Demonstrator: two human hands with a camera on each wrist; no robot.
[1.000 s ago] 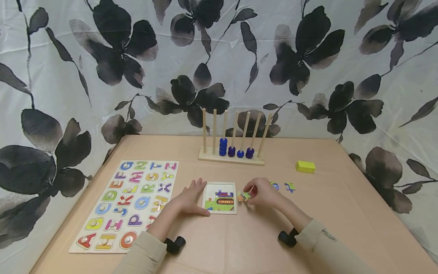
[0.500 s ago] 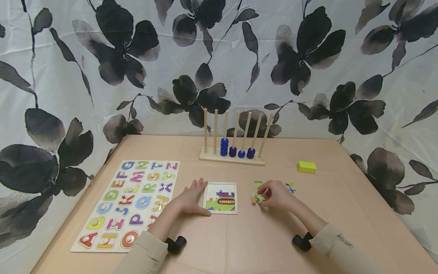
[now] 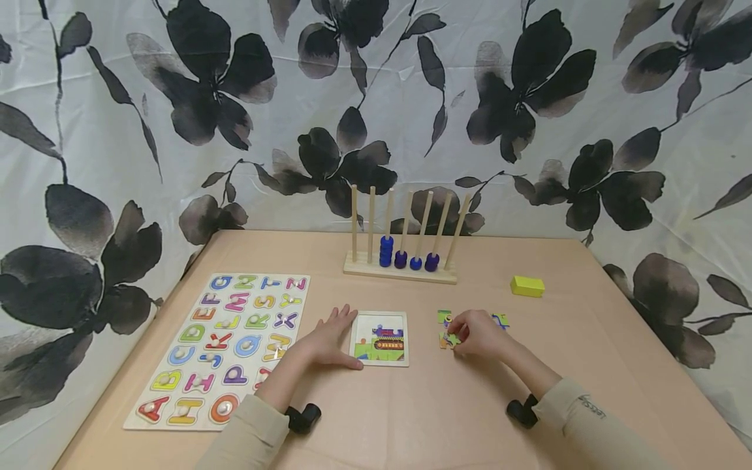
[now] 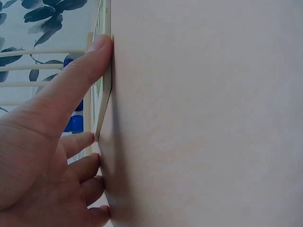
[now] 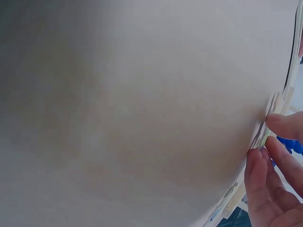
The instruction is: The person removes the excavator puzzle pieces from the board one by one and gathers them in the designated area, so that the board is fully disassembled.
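Observation:
A small square jigsaw tray (image 3: 352, 344) with a white border lies mid-table, a tracked vehicle on green ground partly assembled in it. My left hand (image 3: 329, 342) rests at its left side, fingers spread; in the left wrist view the thumb (image 4: 75, 80) touches the tray's edge. Right of the tray, my right hand (image 3: 480, 334) pinches a colourful jigsaw piece (image 3: 451, 340) close to the tabletop. Beside that lies a green jigsaw piece (image 3: 444, 316), and another blue and green piece (image 3: 501, 320) shows partly behind the hand. In the right wrist view, fingers and thumb meet at the pinched piece (image 5: 262, 136).
A letter board (image 3: 217, 378) covers the table's left side, partly under the left forearm. At the back stands a peg rack (image 3: 399, 269) with blue beads. A yellow block (image 3: 527, 286) sits at the right rear. Floral cloth (image 3: 435, 98) hangs behind.
My right hand has moved right with the jigsaw piece, away from the tray to beside the loose pieces, settling there in the last half second. The left hand stays put.

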